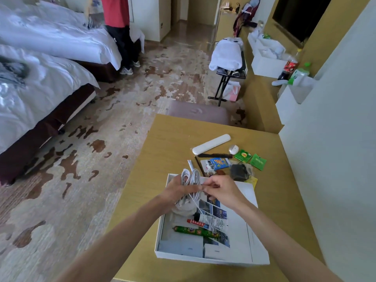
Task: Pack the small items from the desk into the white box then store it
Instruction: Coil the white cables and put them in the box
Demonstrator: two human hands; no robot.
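Left hand (176, 189): my fingers wrap the coiled white cable (190, 180).
Right hand (220, 190): fingertips pinch its loose end.
Cable: upright, directly above the white box (205, 258) far-left corner.
Nearer: left hand.

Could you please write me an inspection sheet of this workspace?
Surface: yellow desk, partly covered.
Job's things: white box open, holding a tube and green sausage; white case, comb, tea bags outside it.
Clutter: bottles on the far counter.
Grippers: left hand holds the coiled cable; right hand pinches its end.
Cables: white cable above the box.
Surroundings: beds, a person standing.
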